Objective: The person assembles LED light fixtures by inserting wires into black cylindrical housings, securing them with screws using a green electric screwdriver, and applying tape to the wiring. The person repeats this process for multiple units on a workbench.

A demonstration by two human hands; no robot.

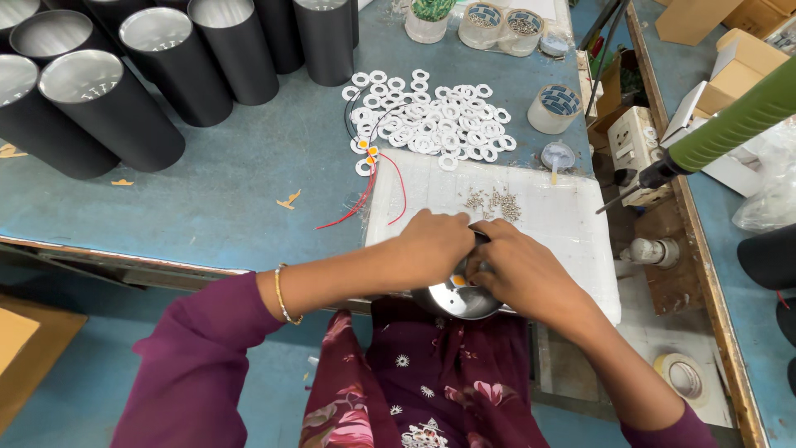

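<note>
Much of the shiny round metal reflector cup [456,299] at lower centre is covered by the left hand [431,245] and the right hand [518,270]; what the fingertips grip cannot be made out. The black cylindrical housings [108,108] are cut off by the upper left edge. The small grey screws [493,202] on the white foam sheet [572,220] are too small to be told apart.

Black cylinders [124,91] stand behind scattered white rings [431,120] (small screws [495,202] nearby).
</note>
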